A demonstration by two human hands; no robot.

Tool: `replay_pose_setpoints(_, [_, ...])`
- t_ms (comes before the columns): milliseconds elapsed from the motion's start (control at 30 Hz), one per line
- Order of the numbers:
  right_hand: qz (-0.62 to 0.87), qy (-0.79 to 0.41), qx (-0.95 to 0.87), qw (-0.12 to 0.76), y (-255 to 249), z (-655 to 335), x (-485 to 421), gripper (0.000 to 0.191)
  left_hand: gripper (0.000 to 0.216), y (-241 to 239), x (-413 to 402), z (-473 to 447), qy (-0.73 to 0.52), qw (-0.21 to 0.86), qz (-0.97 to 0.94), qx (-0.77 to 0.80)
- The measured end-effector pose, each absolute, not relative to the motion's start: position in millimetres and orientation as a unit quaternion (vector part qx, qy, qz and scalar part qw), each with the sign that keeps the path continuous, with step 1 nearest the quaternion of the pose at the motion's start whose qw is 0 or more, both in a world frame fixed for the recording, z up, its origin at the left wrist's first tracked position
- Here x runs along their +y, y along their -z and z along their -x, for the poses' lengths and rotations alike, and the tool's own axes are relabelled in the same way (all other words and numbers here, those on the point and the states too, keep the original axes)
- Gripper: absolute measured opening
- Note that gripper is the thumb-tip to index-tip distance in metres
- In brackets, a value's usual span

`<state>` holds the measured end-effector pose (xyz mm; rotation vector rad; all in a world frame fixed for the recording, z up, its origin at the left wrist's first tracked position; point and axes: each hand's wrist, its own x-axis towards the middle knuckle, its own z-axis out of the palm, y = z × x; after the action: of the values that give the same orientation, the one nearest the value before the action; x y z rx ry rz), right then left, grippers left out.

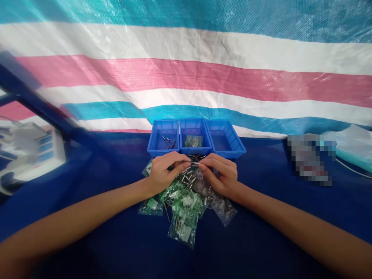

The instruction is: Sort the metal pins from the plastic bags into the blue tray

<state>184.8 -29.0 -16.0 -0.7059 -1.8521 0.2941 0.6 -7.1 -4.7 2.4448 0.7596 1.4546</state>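
Over a heap of loose blind rivets (188, 179) and small plastic bags (186, 199), my two hands meet almost fingertip to fingertip. My left hand (165, 170) is closed in a pinch, with a thin silver rivet (194, 163) at its fingertips. From the other side, my right hand (221, 172) pinches at the same spot and appears to grip the rivet's other end. The fingers partly cover it. Several bags have a green tint and hold metal pins and white pieces; a clear bag (225, 209) lies below my right hand.
Three blue bins stand behind the heap. The left bin (163, 152) contains a few rivets, the middle bin (197, 150) a filled bag, and the right bin (228, 153) shows a bare floor. A white power strip (55, 149) is at left; a pixelated object (309, 161) lies right.
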Motion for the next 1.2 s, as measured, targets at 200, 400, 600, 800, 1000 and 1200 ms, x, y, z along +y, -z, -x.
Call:
replay_pose_setpoints(200, [0.306,-0.129,-0.786,0.521,14.8,-182.9,-27.4,0.011,0.003,4.8,-6.2,-0.3,-0.493,0.104,-0.832,0.235])
replay_pose_setpoints(400, [0.307,-0.110,-0.781,0.533,16.0,-182.3,-27.5,0.011,0.004,3.4,-7.0,-0.3,-0.496,0.108,-0.828,0.240])
replay_pose_setpoints(600, [0.321,-0.108,-0.781,0.524,15.2,-183.7,-28.7,0.012,0.005,4.9,-7.5,0.7,-0.499,0.102,-0.821,0.257])
replay_pose_setpoints(800, [0.327,-0.092,-0.786,0.516,16.5,-182.9,-27.1,0.011,0.007,5.6,-6.6,0.0,-0.501,0.098,-0.825,0.243])
replay_pose_setpoints(1000, [0.344,-0.090,-0.769,0.532,17.1,-183.0,-29.5,0.010,0.003,7.8,-6.2,1.2,-0.508,0.093,-0.818,0.253])
replay_pose_setpoints(1200, [0.339,-0.092,-0.769,0.533,17.8,-183.4,-29.7,0.010,0.003,7.7,-6.9,1.2,-0.506,0.091,-0.819,0.255])
